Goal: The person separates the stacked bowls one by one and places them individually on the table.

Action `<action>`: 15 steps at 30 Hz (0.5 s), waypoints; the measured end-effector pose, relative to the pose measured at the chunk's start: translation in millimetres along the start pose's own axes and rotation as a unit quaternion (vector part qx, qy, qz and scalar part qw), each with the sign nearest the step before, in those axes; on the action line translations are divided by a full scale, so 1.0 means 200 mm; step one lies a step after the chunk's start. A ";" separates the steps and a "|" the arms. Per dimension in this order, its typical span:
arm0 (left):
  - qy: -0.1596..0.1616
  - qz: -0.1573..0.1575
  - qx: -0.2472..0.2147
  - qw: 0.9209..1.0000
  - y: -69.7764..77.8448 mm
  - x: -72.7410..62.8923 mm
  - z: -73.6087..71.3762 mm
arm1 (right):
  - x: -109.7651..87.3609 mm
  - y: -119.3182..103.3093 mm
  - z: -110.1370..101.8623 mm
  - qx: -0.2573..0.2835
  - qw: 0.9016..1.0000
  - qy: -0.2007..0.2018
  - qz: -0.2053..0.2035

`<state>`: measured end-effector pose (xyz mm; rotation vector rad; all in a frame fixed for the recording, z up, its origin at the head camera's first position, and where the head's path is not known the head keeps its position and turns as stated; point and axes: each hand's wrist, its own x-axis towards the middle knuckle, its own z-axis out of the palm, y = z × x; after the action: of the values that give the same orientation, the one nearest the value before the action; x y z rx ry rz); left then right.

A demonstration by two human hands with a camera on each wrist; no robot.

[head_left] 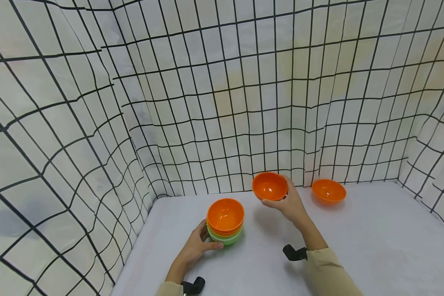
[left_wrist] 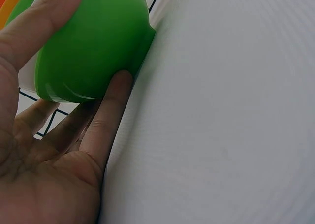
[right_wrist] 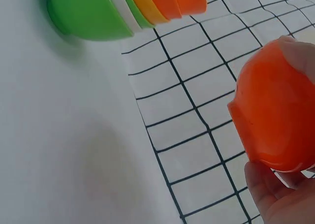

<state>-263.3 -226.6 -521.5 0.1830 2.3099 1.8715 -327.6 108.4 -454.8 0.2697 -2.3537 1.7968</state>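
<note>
On the white table stands a stack of nested bowls (head_left: 225, 218), orange on top, with yellow, white and green rims below. My left hand (head_left: 197, 246) holds the stack low on its left side, thumb in front and fingers around the back. In the left wrist view the green bottom bowl (left_wrist: 93, 42) lies between thumb and fingers, its base on the table. My right hand (head_left: 291, 203) grips an orange bowl (head_left: 269, 185) by its right side, raised above the table to the right of the stack. The right wrist view shows the underside of this orange bowl (right_wrist: 275, 106).
Another orange bowl (head_left: 328, 191) sits alone toward the back right of the table (head_left: 373, 238). White walls with a black grid (head_left: 214, 102) close off the back and both sides. A black wrist mount (head_left: 294, 253) is on the right forearm, with a similar one on the left.
</note>
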 end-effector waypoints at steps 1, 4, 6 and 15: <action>0.000 0.000 -0.001 1.000 0.00 0.00 0.00 | 0.00 0.01 -0.01 0.001 1.000 0.002 0.003; -0.001 0.001 -0.003 1.000 0.00 0.00 0.00 | 0.01 0.04 -0.04 0.004 1.000 0.006 0.013; -0.002 0.002 -0.006 1.000 0.00 0.00 0.00 | 0.02 0.07 -0.06 0.002 1.000 0.011 0.020; -0.005 0.004 -0.007 1.000 0.00 0.00 0.00 | 0.03 0.17 -0.17 -0.011 0.999 0.031 0.043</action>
<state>-262.9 -226.0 -520.8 0.1985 2.2921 1.8869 -341.4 149.6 -475.5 0.1096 -2.3756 1.7870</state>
